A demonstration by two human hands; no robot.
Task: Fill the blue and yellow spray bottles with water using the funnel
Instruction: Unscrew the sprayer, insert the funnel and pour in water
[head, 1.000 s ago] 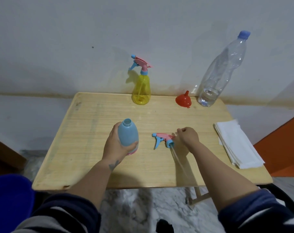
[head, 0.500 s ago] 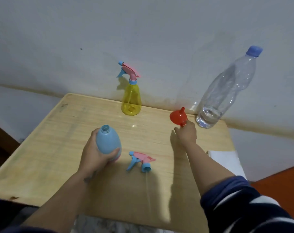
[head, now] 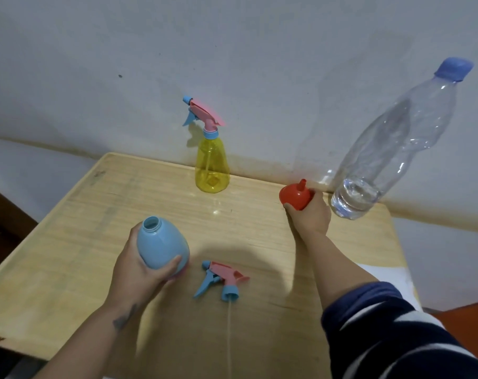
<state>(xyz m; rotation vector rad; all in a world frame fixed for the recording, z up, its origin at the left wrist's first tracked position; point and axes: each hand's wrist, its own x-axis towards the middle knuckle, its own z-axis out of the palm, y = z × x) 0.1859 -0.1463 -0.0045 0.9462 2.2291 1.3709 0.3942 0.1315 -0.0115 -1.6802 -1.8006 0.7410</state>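
While the left hand [head: 139, 266] wraps around the lower body of the blue spray bottle [head: 161, 246], thumb across the front and fingers behind, the bottle stands on the table [head: 68, 242] with its neck open and uncapped. The right hand [head: 309, 214] is closed on the red funnel [head: 295, 196] at the far right part of the table; the funnel's spout points up and its wide mouth faces left and downward. Whether the funnel is touching the table cannot be told.

Between the two forearms lies the removed spray head [head: 223, 279], pink and blue, on its side, with its thin dip tube [head: 229, 332] running toward the near edge. It sits just beside the blue spray bottle, apart from both hands.

The yellow spray bottle [head: 212, 170] stands upright at the far edge against the wall [head: 232, 64], with its trigger head still fitted and the nozzle pointing left. A clear water bottle [head: 391, 149], closed with a blue cap, stands just right of the funnel hand and holds water only in its lowest part.

Open table surface lies to the left of the blue spray bottle and between it and the yellow one. A white folded cloth [head: 391, 274] shows at the right edge, partly hidden by the striped sleeve [head: 382, 329]. The right arm reaches forward, nearly straight; the left forearm angles in from the near left.
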